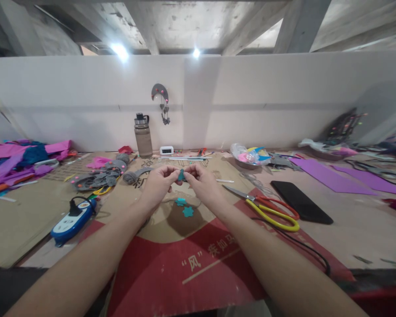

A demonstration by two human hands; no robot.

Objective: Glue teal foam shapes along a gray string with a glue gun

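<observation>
A small teal felt cutout (181, 175) is pinched between the fingertips of my left hand (163, 180) and my right hand (199, 180), just above the cardboard. Its exact outline is partly hidden by the fingers. Below the hands, two brighter turquoise flower-shaped felt pieces (188, 211) lie close together on the red and tan cardboard sheet (171, 264). To the right of my right forearm rest scissors (272, 209) with one red and one yellow handle, their blades partly spread.
A black phone (300, 201) lies beyond the scissors. On the left are a blue-white power strip (73, 221) and grey felt pieces with pink beads (102, 176). A bottle (143, 136) and a small digital clock (166, 150) stand at the back; purple felt sheets (330, 176) lie right.
</observation>
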